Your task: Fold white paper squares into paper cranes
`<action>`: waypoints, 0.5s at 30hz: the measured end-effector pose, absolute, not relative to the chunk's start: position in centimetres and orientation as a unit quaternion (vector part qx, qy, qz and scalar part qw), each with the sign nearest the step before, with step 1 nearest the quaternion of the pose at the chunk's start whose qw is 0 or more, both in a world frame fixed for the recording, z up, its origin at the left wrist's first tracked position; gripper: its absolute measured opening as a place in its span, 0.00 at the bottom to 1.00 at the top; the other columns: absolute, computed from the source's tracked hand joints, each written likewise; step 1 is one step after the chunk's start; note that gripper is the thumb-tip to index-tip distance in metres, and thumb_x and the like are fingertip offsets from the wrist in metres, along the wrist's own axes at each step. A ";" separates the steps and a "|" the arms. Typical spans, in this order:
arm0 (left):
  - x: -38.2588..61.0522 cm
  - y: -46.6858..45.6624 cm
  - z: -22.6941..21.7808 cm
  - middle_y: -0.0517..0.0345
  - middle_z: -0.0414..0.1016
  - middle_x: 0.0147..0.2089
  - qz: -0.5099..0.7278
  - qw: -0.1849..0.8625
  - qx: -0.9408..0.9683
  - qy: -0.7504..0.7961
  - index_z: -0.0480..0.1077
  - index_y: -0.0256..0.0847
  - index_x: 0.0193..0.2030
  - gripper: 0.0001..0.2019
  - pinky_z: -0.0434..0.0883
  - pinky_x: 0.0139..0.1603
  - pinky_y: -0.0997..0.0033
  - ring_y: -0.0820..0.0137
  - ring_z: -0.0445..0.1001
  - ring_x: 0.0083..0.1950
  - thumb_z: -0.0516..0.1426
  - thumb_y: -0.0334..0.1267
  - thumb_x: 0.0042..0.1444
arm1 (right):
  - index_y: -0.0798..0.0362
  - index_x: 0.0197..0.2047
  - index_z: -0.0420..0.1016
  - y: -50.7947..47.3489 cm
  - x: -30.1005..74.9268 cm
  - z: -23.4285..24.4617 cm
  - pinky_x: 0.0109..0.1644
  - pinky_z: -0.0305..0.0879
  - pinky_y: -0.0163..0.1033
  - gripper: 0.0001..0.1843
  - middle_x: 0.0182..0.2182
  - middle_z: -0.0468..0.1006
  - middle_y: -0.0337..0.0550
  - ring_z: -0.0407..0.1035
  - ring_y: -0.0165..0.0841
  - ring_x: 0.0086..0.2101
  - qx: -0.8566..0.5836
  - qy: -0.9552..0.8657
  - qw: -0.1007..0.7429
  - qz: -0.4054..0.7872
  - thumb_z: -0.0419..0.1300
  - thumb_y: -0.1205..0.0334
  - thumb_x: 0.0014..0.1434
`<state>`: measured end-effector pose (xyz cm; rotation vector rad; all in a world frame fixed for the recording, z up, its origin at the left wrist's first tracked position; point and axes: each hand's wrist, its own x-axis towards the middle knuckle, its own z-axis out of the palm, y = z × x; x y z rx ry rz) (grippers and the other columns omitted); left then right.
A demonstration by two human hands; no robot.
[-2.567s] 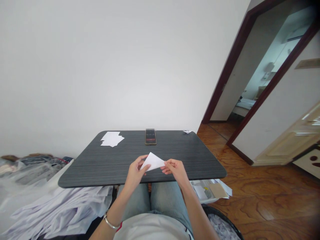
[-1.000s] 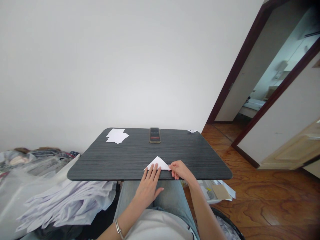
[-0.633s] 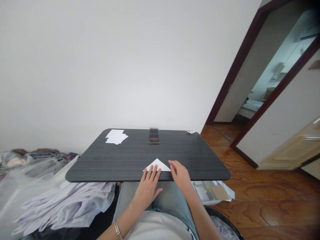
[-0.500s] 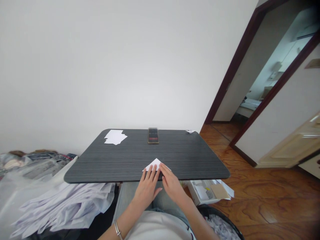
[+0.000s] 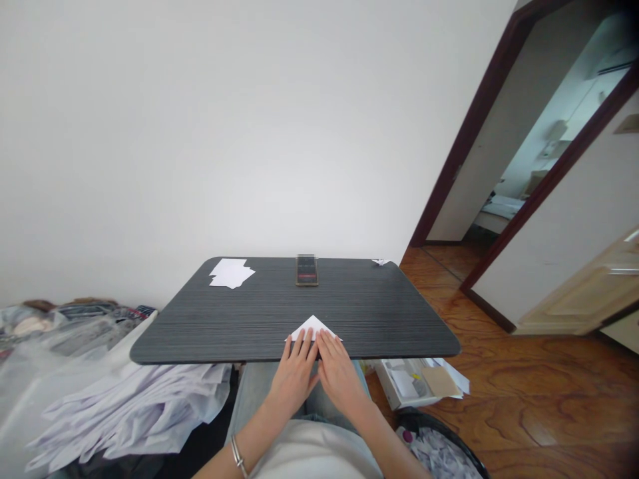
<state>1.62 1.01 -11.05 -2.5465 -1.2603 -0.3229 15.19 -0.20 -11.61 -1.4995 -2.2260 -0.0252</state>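
Note:
A white sheet of paper folded into a triangle (image 5: 313, 324) lies near the front edge of the dark table (image 5: 239, 319), its point facing away from me. My left hand (image 5: 293, 374) rests flat on the paper's lower left part, fingers stretched out. Beside it, my right hand (image 5: 340, 374) lies flat on the lower right part with its fingers extended. Both hands cover much of the paper's long near edge, and their thumbs come close together below the table edge.
Several loose white papers (image 5: 231, 273) lie at the back left. A phone (image 5: 306, 270) stands at the back middle, and a small folded white paper (image 5: 381, 262) at the back right corner. Below right are a box of papers (image 5: 399, 389) and a bin (image 5: 439, 452); white cloth (image 5: 134, 412) lies left.
My right hand has shifted slightly down and its fingers now lie flatter across the paper's lower right part. My left hand stays almost in place. The view has moved slightly.

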 end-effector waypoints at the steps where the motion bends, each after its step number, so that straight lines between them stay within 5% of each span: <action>1: 1.7 1.0 -11.1 0.42 0.50 0.65 -0.111 0.141 -0.880 -0.439 0.48 0.35 0.63 0.29 0.51 0.60 0.48 0.55 0.47 0.65 0.49 0.38 0.55 | 0.64 0.60 0.54 -0.2 15.1 -11.6 0.61 0.50 0.50 0.30 0.59 0.57 0.54 0.48 0.39 0.59 -0.546 -0.808 0.223 -0.010 0.43 0.75 0.53; 7: 1.7 1.3 -11.9 0.39 0.51 0.64 -0.132 0.153 -0.859 -0.470 0.49 0.31 0.62 0.28 0.53 0.60 0.51 0.55 0.49 0.65 0.49 0.34 0.54 | 0.68 0.59 0.54 -0.3 15.0 -11.6 0.62 0.48 0.50 0.28 0.60 0.55 0.57 0.46 0.41 0.60 -0.551 -0.808 0.208 -0.012 0.46 0.71 0.55; 15: 0.6 1.6 -12.6 0.36 0.52 0.63 -0.171 0.160 -0.860 -0.453 0.47 0.26 0.62 0.27 0.56 0.60 0.57 0.58 0.48 0.65 0.47 0.36 0.57 | 0.62 0.60 0.56 -0.5 14.9 -11.4 0.61 0.49 0.52 0.27 0.60 0.55 0.57 0.46 0.42 0.60 -0.557 -0.802 0.215 -0.005 0.48 0.68 0.56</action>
